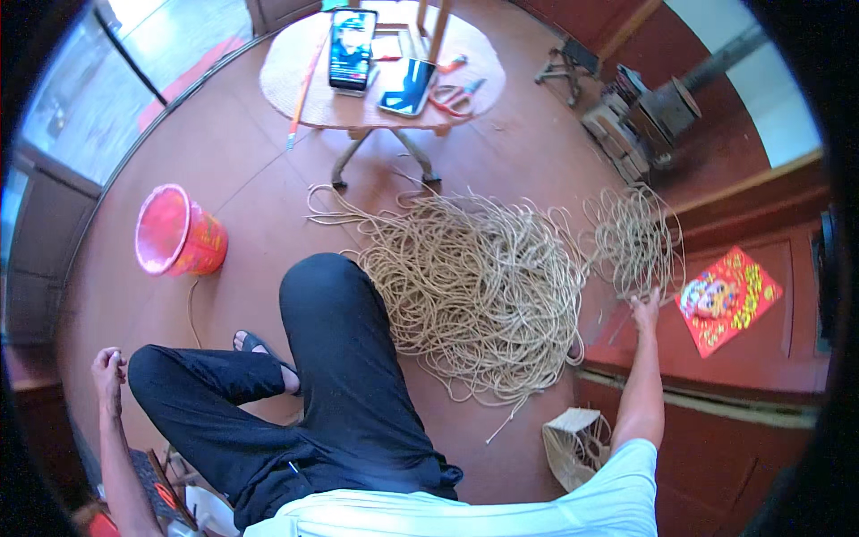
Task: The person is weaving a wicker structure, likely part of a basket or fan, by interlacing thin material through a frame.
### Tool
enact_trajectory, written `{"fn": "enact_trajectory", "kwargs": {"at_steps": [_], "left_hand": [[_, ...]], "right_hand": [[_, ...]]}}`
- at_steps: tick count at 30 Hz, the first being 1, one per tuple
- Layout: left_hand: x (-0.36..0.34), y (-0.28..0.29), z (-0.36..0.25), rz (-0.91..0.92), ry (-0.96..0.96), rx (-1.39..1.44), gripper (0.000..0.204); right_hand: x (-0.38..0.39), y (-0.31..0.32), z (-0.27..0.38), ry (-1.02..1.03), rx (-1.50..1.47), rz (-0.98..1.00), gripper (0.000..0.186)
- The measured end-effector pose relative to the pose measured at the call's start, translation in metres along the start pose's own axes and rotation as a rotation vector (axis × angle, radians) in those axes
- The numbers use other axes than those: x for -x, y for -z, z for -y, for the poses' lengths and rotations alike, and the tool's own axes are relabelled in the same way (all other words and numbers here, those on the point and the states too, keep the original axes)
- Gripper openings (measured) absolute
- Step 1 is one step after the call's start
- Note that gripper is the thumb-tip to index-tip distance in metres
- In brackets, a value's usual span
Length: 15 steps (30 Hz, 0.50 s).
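Observation:
A big tangled heap of tan cord (474, 277) lies on the floor in front of my knees. To its right, a smaller bunch of loose cord loops (633, 237) spreads out beside the red wooden furniture. My right hand (644, 311) is stretched out to the lower end of that bunch, its fingers closed on the cord. Out past my left knee, my left hand (109, 371) is raised with curled fingers; whatever they might hold is too small to make out.
A pink-red bucket (206, 243) stands at left. Ahead, a round table (295, 54) bears a lit phone (352, 49), a dark-screened device (407, 88) and red-handled pliers (452, 100). A woven basket (562, 438) sits by my right arm. A red decorated paper (729, 300) is on the furniture.

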<state>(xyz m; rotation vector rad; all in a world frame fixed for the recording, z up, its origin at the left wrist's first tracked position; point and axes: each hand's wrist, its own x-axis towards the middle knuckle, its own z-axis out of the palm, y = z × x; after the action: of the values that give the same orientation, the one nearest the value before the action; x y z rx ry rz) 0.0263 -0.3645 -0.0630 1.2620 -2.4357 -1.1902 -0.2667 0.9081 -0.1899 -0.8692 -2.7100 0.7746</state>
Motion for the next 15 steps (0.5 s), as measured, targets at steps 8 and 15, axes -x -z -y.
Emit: {"fn": "enact_trajectory", "kwargs": {"at_steps": [8, 15], "left_hand": [[0.056, 0.041, 0.073, -0.037, 0.266, -0.14, 0.011], [0.094, 0.05, 0.082, -0.058, 0.294, -0.093, 0.011]], "right_hand": [[-0.03, -0.029, -0.014, 0.053, -0.021, 0.131, 0.099], [0.034, -0.097, 0.084, -0.041, 0.287, 0.137, 0.057]]}}
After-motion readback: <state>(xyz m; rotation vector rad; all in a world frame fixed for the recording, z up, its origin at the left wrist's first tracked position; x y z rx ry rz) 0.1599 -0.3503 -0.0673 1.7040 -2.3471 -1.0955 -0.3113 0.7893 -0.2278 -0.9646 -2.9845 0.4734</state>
